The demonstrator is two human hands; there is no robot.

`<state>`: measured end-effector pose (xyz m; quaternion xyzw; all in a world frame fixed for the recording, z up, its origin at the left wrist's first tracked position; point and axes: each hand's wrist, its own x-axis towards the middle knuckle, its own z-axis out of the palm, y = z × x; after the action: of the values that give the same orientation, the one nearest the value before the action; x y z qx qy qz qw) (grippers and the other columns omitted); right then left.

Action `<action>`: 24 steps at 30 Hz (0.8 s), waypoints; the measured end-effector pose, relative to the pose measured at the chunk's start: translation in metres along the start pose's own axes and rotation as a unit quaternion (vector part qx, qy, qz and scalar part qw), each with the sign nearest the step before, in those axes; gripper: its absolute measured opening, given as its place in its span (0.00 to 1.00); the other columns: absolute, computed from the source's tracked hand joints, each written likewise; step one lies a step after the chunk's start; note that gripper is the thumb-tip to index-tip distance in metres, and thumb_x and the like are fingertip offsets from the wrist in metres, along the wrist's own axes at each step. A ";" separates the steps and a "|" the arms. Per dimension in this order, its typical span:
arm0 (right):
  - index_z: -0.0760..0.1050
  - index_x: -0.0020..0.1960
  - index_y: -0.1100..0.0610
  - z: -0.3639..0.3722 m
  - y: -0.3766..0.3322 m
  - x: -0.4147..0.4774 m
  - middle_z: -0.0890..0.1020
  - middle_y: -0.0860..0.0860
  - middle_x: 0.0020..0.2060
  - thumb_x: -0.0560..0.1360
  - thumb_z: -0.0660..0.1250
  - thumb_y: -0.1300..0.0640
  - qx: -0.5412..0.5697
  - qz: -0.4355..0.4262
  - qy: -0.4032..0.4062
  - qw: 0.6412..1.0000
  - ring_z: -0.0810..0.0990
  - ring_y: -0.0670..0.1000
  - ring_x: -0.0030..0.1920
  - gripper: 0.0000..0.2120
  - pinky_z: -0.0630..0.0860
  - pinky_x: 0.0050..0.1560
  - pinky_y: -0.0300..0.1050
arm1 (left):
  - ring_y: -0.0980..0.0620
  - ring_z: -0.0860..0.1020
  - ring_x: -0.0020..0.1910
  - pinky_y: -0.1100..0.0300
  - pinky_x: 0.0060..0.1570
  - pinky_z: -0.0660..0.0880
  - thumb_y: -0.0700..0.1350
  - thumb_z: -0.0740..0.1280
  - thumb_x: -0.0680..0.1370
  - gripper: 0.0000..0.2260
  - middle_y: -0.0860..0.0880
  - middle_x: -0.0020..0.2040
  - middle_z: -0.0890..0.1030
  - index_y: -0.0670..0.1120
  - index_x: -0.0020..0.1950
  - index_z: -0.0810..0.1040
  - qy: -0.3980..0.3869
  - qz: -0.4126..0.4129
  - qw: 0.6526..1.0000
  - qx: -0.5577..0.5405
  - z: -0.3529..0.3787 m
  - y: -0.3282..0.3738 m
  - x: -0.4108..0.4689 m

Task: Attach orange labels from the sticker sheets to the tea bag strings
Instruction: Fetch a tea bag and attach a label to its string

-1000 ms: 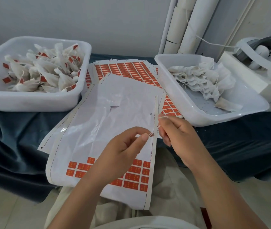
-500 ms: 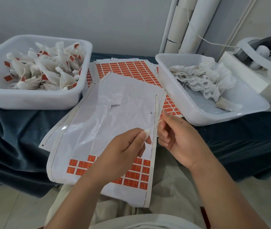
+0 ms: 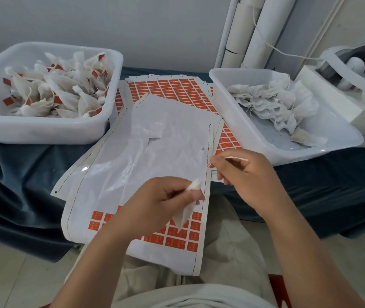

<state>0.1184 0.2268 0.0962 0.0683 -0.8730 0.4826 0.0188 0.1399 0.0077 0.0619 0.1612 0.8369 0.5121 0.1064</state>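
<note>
Dark blue cloth (image 3: pixel 21 174) covers the table, white wall behind. Your left hand (image 3: pixel 152 205) pinches one tea bag (image 3: pixel 185 215) between thumb and curled fingers. The bag's crumpled top sticks out above the fingertips and its pointed end hangs down. It sits over the near end of the front sticker sheet (image 3: pixel 132 152), just above the remaining orange labels (image 3: pixel 177 238).

Your right hand (image 3: pixel 246 176) is up and to the right, apart from the left, with fingers curled in tight. It pinches a white string (image 3: pixel 236 158) that lies across the top of the index finger. Cannot tell where the string meets the bag.

The front sheet is mostly bare backing, with labels left only in a few rows at the near edge, and it overhangs the table toward your lap. More sheets (image 3: pixel 168 90) full of orange labels are stacked under and behind it.

The left white bin (image 3: pixel 43 132) holds a heap of tea bags with orange labels on them (image 3: pixel 61 92). The right white bin (image 3: pixel 266 152) holds a pile of plain tea bags (image 3: pixel 272 101) with loose strings. White pipes (image 3: pixel 250 30) run up the wall behind the right bin. A white device (image 3: pixel 355 70) sits at far right.
</note>
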 end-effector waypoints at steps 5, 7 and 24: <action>0.85 0.47 0.48 0.031 -0.007 -0.010 0.85 0.44 0.36 0.80 0.71 0.45 0.114 0.008 0.027 0.993 0.83 0.43 0.38 0.09 0.78 0.40 0.33 | 0.62 0.76 0.67 0.72 0.53 0.76 0.60 0.66 0.82 0.11 0.69 0.70 0.75 0.61 0.51 0.87 0.073 0.070 0.989 -0.111 0.008 0.005 0.002; 0.85 0.48 0.50 0.041 -0.009 -0.012 0.85 0.44 0.37 0.80 0.71 0.45 0.149 0.011 0.021 0.989 0.83 0.43 0.38 0.09 0.77 0.39 0.33 | 0.60 0.76 0.70 0.71 0.57 0.75 0.58 0.66 0.83 0.11 0.67 0.72 0.75 0.59 0.54 0.88 0.080 0.091 0.978 -0.169 0.012 0.006 0.001; 0.84 0.53 0.45 0.030 -0.015 -0.014 0.88 0.41 0.44 0.85 0.61 0.44 0.053 -0.025 -0.066 0.996 0.86 0.44 0.46 0.13 0.79 0.43 0.33 | 0.52 0.83 0.63 0.63 0.54 0.80 0.60 0.69 0.79 0.17 0.52 0.62 0.85 0.53 0.61 0.87 0.105 -0.044 0.888 -0.445 0.014 0.007 0.001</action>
<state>0.1357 0.1946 0.0914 0.1233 -0.8432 0.5224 -0.0306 0.1448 0.0230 0.0619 0.0051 0.5343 0.8393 0.1007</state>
